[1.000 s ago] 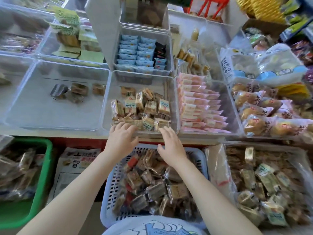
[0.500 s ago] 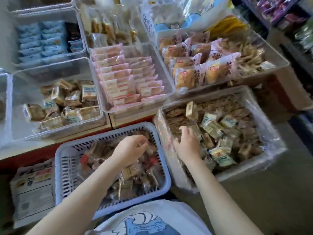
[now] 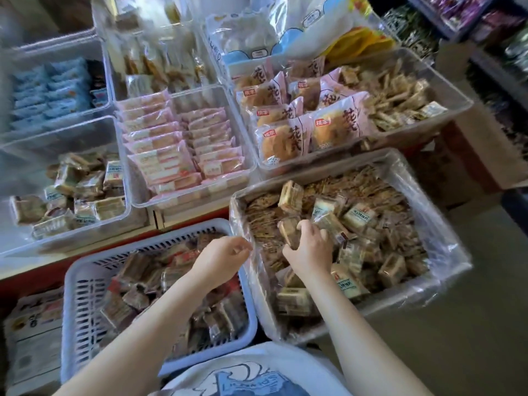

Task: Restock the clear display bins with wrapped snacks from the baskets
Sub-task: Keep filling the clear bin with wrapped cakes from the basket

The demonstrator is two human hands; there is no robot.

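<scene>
My right hand reaches into the plastic-lined basket at lower right and grips a wrapped snack among several loose brown and cream packets. My left hand hovers at the right rim of the white slotted basket, fingers loosely curled, holding nothing. That basket holds dark wrapped snacks. On the shelf at the left stands a clear bin partly filled with cream wrapped snacks.
More clear bins line the shelf: pink packets, bread buns, stick snacks, blue packets. A cardboard box sits at the lower left. Grey floor lies to the right, with packed shelves beyond.
Both hands left the front of the cream-snack bin and came down to the baskets. My right hand went into the lined basket and took hold of a snack; the view swung right.
</scene>
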